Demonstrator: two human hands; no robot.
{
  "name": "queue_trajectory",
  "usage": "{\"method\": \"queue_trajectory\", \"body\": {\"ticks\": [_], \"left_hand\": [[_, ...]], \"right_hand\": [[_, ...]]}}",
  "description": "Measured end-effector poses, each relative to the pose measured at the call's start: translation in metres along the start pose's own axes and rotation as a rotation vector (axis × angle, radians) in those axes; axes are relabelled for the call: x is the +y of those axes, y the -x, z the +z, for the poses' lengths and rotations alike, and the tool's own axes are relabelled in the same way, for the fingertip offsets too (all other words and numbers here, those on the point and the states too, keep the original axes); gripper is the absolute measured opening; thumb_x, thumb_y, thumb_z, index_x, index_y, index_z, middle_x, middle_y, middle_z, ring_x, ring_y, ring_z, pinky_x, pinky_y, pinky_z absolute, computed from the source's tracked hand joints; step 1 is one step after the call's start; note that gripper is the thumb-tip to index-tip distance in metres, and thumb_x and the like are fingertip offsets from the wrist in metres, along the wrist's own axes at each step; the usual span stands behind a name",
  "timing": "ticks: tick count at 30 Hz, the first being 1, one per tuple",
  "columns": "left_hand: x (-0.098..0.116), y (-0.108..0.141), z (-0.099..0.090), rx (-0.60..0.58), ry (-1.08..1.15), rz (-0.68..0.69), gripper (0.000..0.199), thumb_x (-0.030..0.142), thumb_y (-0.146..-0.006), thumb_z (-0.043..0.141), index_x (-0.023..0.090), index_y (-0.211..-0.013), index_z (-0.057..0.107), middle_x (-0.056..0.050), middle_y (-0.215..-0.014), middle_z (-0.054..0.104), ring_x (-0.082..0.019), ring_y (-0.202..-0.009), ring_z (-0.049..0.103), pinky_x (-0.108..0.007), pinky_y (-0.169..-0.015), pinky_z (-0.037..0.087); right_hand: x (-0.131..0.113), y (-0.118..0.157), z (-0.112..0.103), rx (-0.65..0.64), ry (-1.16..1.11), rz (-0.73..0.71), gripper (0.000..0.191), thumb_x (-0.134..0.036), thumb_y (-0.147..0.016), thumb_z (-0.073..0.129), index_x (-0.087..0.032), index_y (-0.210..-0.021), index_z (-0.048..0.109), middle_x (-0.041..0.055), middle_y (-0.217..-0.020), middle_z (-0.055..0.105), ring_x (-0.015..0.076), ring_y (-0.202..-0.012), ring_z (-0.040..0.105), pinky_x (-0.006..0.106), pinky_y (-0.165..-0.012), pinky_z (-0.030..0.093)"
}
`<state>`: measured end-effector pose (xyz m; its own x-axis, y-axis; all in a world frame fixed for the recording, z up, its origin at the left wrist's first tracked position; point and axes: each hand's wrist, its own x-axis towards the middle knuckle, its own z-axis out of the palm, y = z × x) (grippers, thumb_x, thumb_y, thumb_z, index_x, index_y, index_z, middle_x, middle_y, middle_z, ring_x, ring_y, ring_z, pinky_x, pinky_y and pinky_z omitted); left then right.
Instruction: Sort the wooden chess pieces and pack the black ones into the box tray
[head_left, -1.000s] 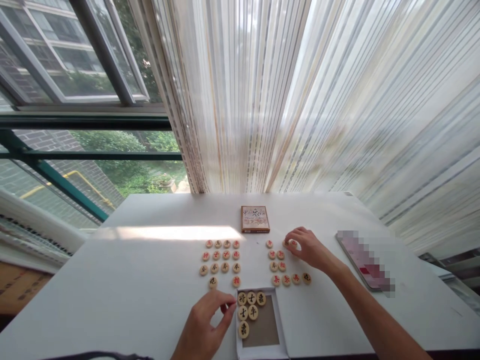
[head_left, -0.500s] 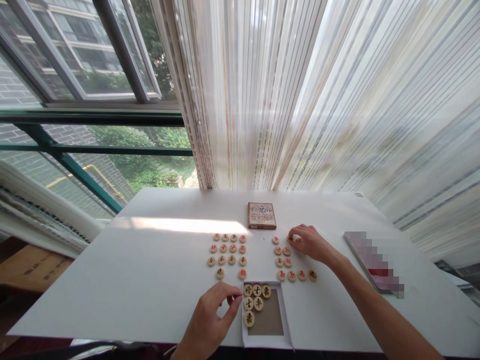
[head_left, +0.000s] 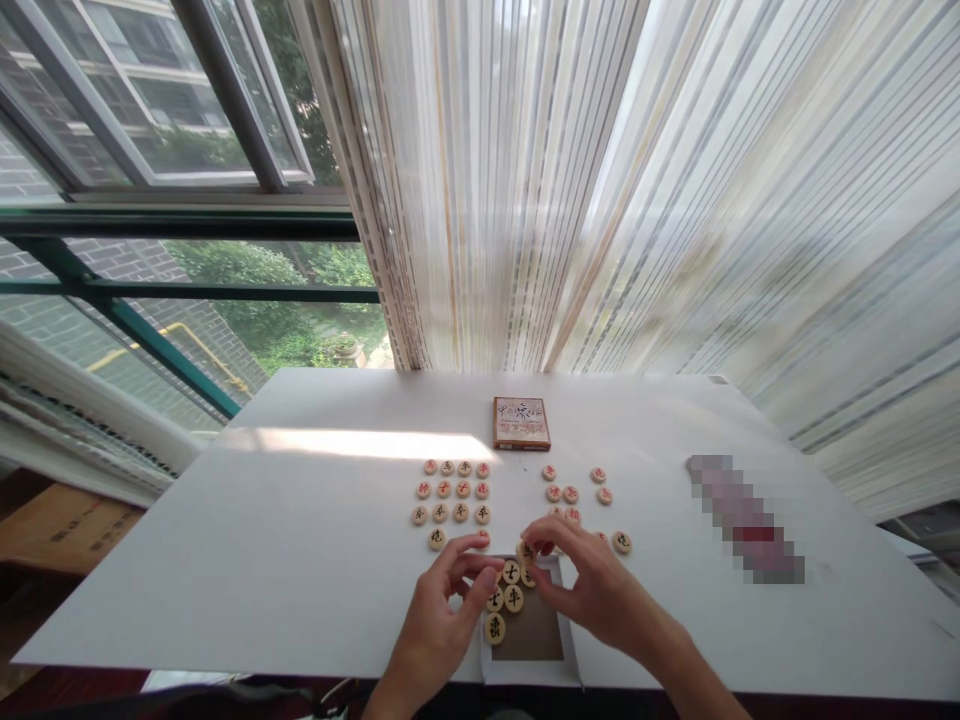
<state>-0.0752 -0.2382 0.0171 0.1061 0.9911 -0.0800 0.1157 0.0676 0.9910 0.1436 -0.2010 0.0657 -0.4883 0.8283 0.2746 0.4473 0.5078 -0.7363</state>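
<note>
Here, right grip pinches round piece, character facing camera; left grip unclear.

The right hand pinches a black-marked disc at the far edge of the open box. The left hand partly hides discs inside.

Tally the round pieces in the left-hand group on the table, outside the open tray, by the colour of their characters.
Red pieces: 7, one partly behind fingers
Black pieces: 7
Total: 14
</note>
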Motion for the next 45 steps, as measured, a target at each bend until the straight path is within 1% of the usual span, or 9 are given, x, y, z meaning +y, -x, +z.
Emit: {"method": "queue_trajectory", "body": {"ticks": [6,11,17,21,27,35,39,42,45], "left_hand": [[0.002,-0.004,0.017,-0.126,0.188,-0.041,0.032,0.046,-0.092,0.065,0.017,-0.106,0.063,-0.01,-0.095,0.076,-0.02,-0.081,0.072,-0.029,-0.076,0.056],[0.0,-0.004,0.021,-0.125,0.265,-0.047,0.03,0.044,-0.092,0.065,0.018,-0.106,0.061,-0.009,-0.094,0.076,-0.019,-0.081,0.071,-0.029,-0.077,0.055],[0.0,-0.001,0.019,-0.142,0.277,-0.028,0.029,0.044,-0.091,0.067,0.018,-0.104,0.063,-0.01,-0.097,0.076,-0.019,-0.08,0.071,-0.031,-0.079,0.056],[0.003,0.001,0.017,-0.187,0.267,-0.016,0.033,0.041,-0.091,0.067,0.019,-0.115,0.065,-0.01,-0.102,0.076,-0.022,-0.089,0.072,-0.033,-0.086,0.056],[0.007,0.003,0.014,-0.188,0.196,-0.018,0.037,0.039,-0.091,0.068,0.019,-0.122,0.065,-0.01,-0.107,0.076,-0.023,-0.092,0.072,-0.033,-0.086,0.057],[0.008,0.004,0.008,-0.145,0.01,0.054,0.03,0.035,-0.092,0.067,0.024,-0.119,0.067,-0.004,-0.095,0.077,-0.02,-0.088,0.07,-0.029,-0.082,0.056],[0.008,0.002,0.007,-0.136,-0.095,0.1,0.026,0.034,-0.092,0.066,0.026,-0.117,0.069,-0.003,-0.098,0.076,-0.018,-0.085,0.068,-0.026,-0.08,0.055],[0.005,-0.001,0.005,-0.128,-0.147,0.169,0.028,0.031,-0.093,0.066,0.026,-0.12,0.066,-0.002,-0.098,0.075,-0.016,-0.079,0.066,-0.026,-0.078,0.054],[0.001,-0.004,0.001,-0.091,-0.184,0.235,0.029,0.03,-0.094,0.064,0.025,-0.122,0.064,-0.002,-0.097,0.074,-0.015,-0.078,0.065,-0.026,-0.076,0.054]], "right_hand": [[-0.005,0.01,0.023,0.051,-0.06,-0.026,0.025,-0.009,-0.086,0.06,-0.025,-0.106,0.06,0.0046,-0.1,0.067,0.0189,-0.087,0.065,0.031,-0.078,0.056],[-0.005,0.018,0.035,0.127,-0.1,-0.027,0.024,-0.011,-0.089,0.059,-0.025,-0.108,0.06,0.0059,-0.103,0.068,0.0186,-0.087,0.067,0.03,-0.077,0.058],[-0.004,0.026,0.044,0.285,-0.146,0.002,0.016,-0.017,-0.089,0.063,-0.025,-0.103,0.065,0.0062,-0.098,0.071,0.0192,-0.083,0.069,0.029,-0.073,0.059],[-0.002,0.031,0.047,0.31,-0.171,0.034,0.018,-0.017,-0.089,0.065,-0.026,-0.105,0.066,0.0053,-0.101,0.072,0.0188,-0.083,0.069,0.028,-0.073,0.058],[-0.003,0.035,0.048,0.29,-0.24,0.118,0.018,-0.023,-0.092,0.065,-0.027,-0.109,0.067,0.0043,-0.104,0.073,0.0203,-0.092,0.069,0.028,-0.078,0.058],[-0.007,0.032,0.047,0.232,-0.373,0.267,0.016,-0.032,-0.095,0.063,-0.026,-0.108,0.069,0.0026,-0.097,0.075,0.019,-0.086,0.07,0.027,-0.08,0.057],[-0.006,0.032,0.05,0.217,-0.444,0.304,0.018,-0.034,-0.094,0.064,-0.025,-0.109,0.07,0.004,-0.097,0.075,0.0199,-0.087,0.071,0.028,-0.081,0.057],[-0.001,0.034,0.051,0.249,-0.552,0.331,0.02,-0.035,-0.093,0.066,-0.024,-0.109,0.07,0.0057,-0.097,0.075,0.0215,-0.089,0.072,0.03,-0.082,0.059],[0.009,0.038,0.048,0.347,-0.62,0.346,0.021,-0.034,-0.092,0.067,-0.025,-0.111,0.071,0.0063,-0.101,0.073,0.0207,-0.087,0.073,0.031,-0.083,0.06]]}}
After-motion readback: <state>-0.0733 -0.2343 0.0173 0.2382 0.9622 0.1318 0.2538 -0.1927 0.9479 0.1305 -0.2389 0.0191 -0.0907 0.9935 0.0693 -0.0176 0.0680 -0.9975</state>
